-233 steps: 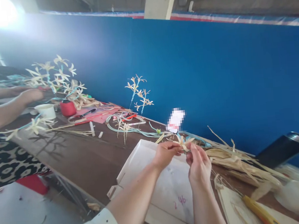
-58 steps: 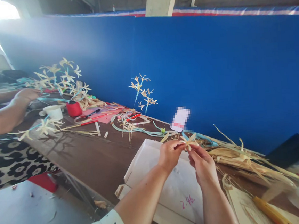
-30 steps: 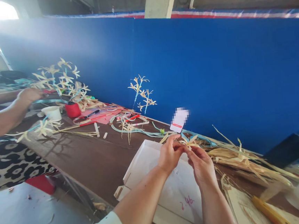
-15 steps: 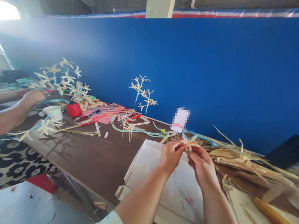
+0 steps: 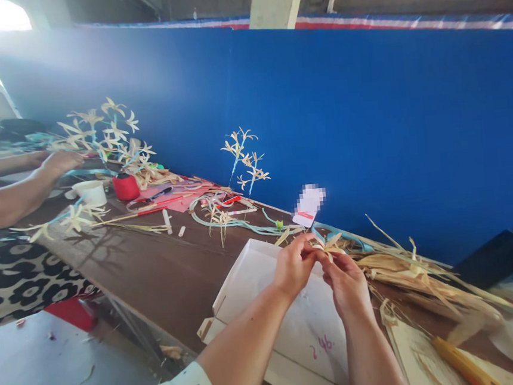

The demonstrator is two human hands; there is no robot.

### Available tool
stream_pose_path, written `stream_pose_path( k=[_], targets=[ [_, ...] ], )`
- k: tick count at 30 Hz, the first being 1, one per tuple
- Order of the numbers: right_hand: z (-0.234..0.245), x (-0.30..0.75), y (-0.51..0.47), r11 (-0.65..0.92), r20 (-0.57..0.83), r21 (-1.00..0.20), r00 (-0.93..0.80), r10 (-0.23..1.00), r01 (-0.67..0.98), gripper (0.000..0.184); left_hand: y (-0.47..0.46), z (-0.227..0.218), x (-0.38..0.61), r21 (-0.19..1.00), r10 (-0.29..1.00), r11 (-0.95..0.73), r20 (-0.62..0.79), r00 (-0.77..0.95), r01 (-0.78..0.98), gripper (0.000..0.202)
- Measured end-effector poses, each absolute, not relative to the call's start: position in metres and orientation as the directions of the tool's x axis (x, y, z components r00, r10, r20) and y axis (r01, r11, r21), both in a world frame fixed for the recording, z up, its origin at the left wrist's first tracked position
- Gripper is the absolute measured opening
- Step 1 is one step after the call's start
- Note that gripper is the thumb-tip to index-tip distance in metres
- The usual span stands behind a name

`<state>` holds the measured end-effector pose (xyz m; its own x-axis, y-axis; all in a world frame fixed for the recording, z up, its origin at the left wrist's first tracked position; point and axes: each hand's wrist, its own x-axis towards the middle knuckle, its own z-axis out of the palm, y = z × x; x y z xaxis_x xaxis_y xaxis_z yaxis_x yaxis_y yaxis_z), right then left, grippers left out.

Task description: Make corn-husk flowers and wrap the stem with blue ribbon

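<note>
A small pale straw flower with thin pointed petals is held between both my hands above a white flat box. My left hand pinches it from the left with thumb and fingers closed. My right hand grips its base from below, fingers curled. A heap of dry straw husks lies just right of my hands on the brown table.
Finished straw flower sprigs stand against the blue wall. Red spool, white cup, teal cord and pens lie further left. Another person's hand works at the far left. A black tube sits at right.
My hands stay together on the flower, making small pinching and turning movements. The other person's hand at the far left shifts slightly among the sprigs.
</note>
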<state>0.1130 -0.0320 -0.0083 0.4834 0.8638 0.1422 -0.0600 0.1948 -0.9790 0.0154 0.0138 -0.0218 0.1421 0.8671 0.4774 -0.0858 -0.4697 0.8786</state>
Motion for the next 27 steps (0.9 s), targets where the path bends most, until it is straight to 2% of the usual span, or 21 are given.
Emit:
stream_pose_path(
  k=[5, 15, 20, 23, 27],
  targets=[
    [-0.013, 0.116, -0.03, 0.192, 0.137, -0.979, 0.491, 0.86, -0.064, 0.035, 0.012, -0.02, 0.015, 0.875, 0.864, -0.478, 0.483, 0.139, -0.075, 0.039],
    [-0.008, 0.116, -0.032, 0.199, 0.16, -0.98, 0.483, 0.861, -0.03, 0.037, 0.013, -0.023, 0.019, 0.887, 0.873, -0.429, 0.456, 0.175, -0.17, 0.035],
    [-0.009, 0.121, -0.032, 0.18, 0.158, -0.984, 0.519, 0.84, 0.007, 0.036, 0.013, -0.024, 0.02, 0.867, 0.844, -0.473, 0.497, 0.201, -0.156, 0.032],
    [-0.01, 0.124, -0.032, 0.196, 0.2, -0.978, 0.559, 0.805, 0.068, 0.036, 0.012, -0.024, 0.02, 0.853, 0.807, -0.5, 0.522, 0.275, -0.151, 0.037],
    [-0.01, 0.129, -0.033, 0.205, 0.332, -0.94, 0.591, 0.735, 0.273, 0.037, 0.011, -0.025, 0.02, 0.847, 0.786, -0.514, 0.527, 0.323, -0.131, 0.041]
  ],
)
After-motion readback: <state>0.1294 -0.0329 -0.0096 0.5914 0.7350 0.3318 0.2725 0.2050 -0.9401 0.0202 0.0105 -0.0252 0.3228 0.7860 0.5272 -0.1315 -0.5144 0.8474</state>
